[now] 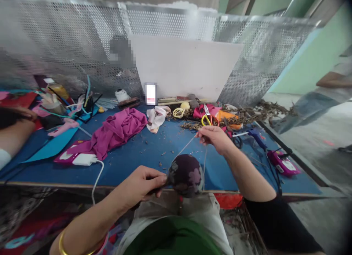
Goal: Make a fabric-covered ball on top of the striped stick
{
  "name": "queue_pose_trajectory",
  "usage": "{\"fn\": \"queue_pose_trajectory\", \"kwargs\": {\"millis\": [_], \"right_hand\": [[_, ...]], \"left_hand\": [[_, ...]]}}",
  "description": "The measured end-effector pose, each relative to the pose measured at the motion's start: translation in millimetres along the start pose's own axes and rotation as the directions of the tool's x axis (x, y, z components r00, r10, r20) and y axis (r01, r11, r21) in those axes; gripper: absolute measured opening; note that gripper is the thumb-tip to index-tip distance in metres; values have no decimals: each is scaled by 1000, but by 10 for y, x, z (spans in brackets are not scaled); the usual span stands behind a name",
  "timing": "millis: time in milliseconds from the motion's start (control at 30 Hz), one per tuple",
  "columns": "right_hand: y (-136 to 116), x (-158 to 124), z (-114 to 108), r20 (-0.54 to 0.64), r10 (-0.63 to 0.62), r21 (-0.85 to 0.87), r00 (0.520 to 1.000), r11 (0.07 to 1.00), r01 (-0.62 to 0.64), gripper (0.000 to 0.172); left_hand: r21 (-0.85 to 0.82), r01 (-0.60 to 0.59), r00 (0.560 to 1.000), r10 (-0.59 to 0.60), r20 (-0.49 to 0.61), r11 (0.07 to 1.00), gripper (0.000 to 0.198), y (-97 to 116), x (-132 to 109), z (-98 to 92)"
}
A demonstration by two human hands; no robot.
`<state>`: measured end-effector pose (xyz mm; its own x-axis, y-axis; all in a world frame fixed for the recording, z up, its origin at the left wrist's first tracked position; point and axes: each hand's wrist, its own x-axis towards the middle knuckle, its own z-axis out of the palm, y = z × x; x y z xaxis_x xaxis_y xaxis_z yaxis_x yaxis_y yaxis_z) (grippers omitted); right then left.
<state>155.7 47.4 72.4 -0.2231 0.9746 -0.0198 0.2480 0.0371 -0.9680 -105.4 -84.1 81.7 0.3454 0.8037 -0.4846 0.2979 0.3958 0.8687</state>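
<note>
A dark round ball covered in flower-patterned fabric (187, 175) is at the table's front edge, near the middle. My left hand (150, 181) pinches the gathered fabric on the ball's left side. Above and to the right, my right hand (210, 135) is closed on a thin pale thread (187, 144). The thread runs taut from those fingers down to the top left of the ball, and another length hangs along its right side. Scissors with yellow and red handles (207, 117) lie just beyond my right hand.
Purple cloth (118, 132) and a white plug with cable (85, 159) lie left on the blue table (121, 174). A glue gun (257, 138) and pink packet (284, 164) are right. Dried plants (264, 113) line the back right. Another person's arm (16, 137) is far left.
</note>
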Motion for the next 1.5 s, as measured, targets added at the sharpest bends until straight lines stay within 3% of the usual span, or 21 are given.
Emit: {"fn": "queue_pose_trajectory", "kwargs": {"millis": [133,200,267,367,433,533,600,667,733,833,967,1100,1200,1333,1400,1500], "right_hand": [[55,-95,293,-3,-138,-100,990,986,137,11],[115,-275,485,101,-203,-82,974,974,212,28],[186,-457,675,304,-281,97,910,960,264,38],[255,-640,870,317,-337,244,887,932,267,34],[266,-709,893,250,-322,230,913,936,267,21],[274,-807,809,60,-300,184,952,941,285,35],[291,-875,754,-122,-304,283,945,902,327,35],[315,-915,743,-253,-234,502,939,798,334,33],[336,-901,761,-262,-85,735,961,628,256,28],[355,-783,789,-57,77,923,995,385,23,21],[369,-623,823,172,106,935,979,294,-196,20],[362,-641,907,207,87,956,974,196,-221,36],[294,-747,935,104,65,961,992,250,-117,43],[139,-918,912,-119,18,890,993,445,99,42],[91,-1001,913,-234,-58,804,971,550,227,40],[100,-1111,934,-341,-309,561,888,691,456,36]], "left_hand": [[-205,-76,997,70,-38,976,52,236,56,51],[-267,-92,994,74,-75,959,51,320,81,70],[-310,-108,993,86,-84,945,49,367,112,88],[-333,-118,992,99,-72,936,50,391,153,104],[-332,-104,994,90,-57,938,50,390,166,100],[-375,-59,998,42,-54,925,45,374,166,78],[-431,-21,998,-3,-55,902,42,364,164,74],[-480,-1,999,-24,-45,877,40,363,164,92],[-517,3,999,-26,-38,856,40,373,165,128],[-562,-1,999,-22,-34,827,38,383,171,190],[-578,33,999,-19,30,815,37,330,193,234],[-622,-10,998,50,47,783,34,244,207,240],[-600,-54,998,69,3,798,34,197,197,243],[-579,-73,997,64,-35,812,35,148,194,255],[-574,-110,994,80,-77,811,38,135,209,262],[-531,-162,984,96,-150,832,43,144,233,273]]}}
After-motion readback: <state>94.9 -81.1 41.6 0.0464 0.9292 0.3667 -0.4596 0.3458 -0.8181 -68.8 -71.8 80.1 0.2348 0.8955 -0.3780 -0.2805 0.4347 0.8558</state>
